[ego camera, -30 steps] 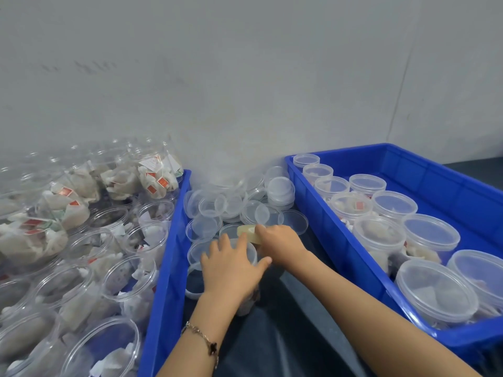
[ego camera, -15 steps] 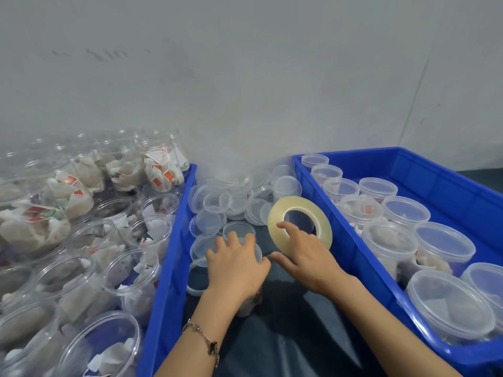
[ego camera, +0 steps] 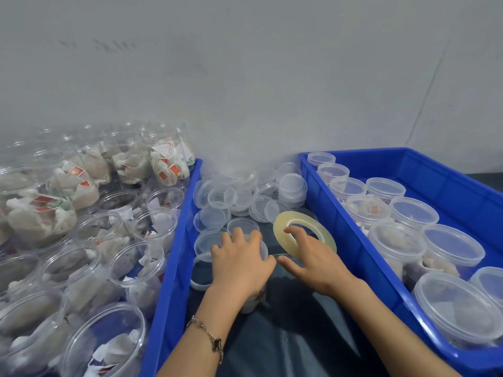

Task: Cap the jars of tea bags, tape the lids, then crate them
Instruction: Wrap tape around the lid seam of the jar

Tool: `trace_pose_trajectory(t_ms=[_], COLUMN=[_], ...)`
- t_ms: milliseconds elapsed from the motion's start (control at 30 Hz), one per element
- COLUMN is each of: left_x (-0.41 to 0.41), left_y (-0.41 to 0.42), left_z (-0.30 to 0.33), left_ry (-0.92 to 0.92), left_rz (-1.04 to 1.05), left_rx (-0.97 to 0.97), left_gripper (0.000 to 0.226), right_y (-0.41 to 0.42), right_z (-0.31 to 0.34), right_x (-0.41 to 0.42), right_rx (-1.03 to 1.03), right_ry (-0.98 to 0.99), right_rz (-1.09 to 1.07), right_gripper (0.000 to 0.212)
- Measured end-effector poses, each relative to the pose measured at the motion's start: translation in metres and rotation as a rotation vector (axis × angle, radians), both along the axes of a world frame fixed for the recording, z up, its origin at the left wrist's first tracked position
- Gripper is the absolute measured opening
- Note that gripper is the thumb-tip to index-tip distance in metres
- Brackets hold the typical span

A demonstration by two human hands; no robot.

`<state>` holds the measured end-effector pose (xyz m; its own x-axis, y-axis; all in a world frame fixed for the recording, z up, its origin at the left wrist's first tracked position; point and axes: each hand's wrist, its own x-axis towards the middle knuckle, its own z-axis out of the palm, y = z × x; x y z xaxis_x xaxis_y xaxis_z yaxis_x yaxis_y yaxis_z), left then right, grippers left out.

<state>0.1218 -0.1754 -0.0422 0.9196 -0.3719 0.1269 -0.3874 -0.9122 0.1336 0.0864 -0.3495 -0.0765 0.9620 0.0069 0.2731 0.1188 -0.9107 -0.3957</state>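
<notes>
The jar being taped (ego camera: 251, 300) stands on the dark sheet between the two blue crates, capped with a clear lid (ego camera: 263, 250) and largely hidden under the left hand (ego camera: 241, 263). The left hand lies over the lid with its fingers curled down round the rim, holding the jar steady. Just beside the jar toward the filled crate, the right hand (ego camera: 313, 261) holds the tape roll (ego camera: 304, 235): the index finger hooks through the core and the thumb reaches toward the jar. A thin clear strip of tape (ego camera: 280, 254) appears to run from the roll to the lid edge; whether it is stuck down there cannot be told.

Beyond the jar, against the wall, lies a pile of loose lids (ego camera: 245, 197). On the far side of the tape roll, the blue crate (ego camera: 381, 284) holds capped jars (ego camera: 453, 246). On the opposite side of the jar, uncapped jars of tea bags (ego camera: 119, 232) stand in the other blue crate (ego camera: 174, 268).

Probable faults from this position:
- Strip folds onto itself or wrinkles. Cause: slack between roll and lid.
- Strip lifts from the lid. Cause: pulling before the end is pressed down.
- Jar tips or slides. Cause: sideways pull exceeding the left hand's downward hold.
- Roll slips off the finger. Cause: the single-finger hook.
</notes>
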Motion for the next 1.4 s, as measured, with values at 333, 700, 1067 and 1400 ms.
trace_pose_trajectory(t_ms=[333,700,1067,1400], left_x=[-0.001,-0.001,0.003,0.009], left_y=[0.002,-0.001,-0.003,-0.006], left_z=[-0.002,-0.001,-0.001,0.0], left_ry=[-0.008,-0.052,-0.05,-0.017], left_rz=[-0.007,0.014,0.035,0.099], left_rx=[-0.013,0.012,-0.04,-0.02], left_gripper=[0.053,0.051,0.048,0.052], right_y=[0.003,0.017,0.025,0.033], right_z=[0.005,0.014,0.007,0.015], right_x=[0.005,0.021,0.026,0.037], right_rx=[-0.069,-0.019,0.175,0.085], right_ry=[-0.044,-0.048,-0.011,0.002], right_rz=[0.004,-0.039,-0.168,-0.24], right_gripper=[0.05,0.038,0.038,0.041])
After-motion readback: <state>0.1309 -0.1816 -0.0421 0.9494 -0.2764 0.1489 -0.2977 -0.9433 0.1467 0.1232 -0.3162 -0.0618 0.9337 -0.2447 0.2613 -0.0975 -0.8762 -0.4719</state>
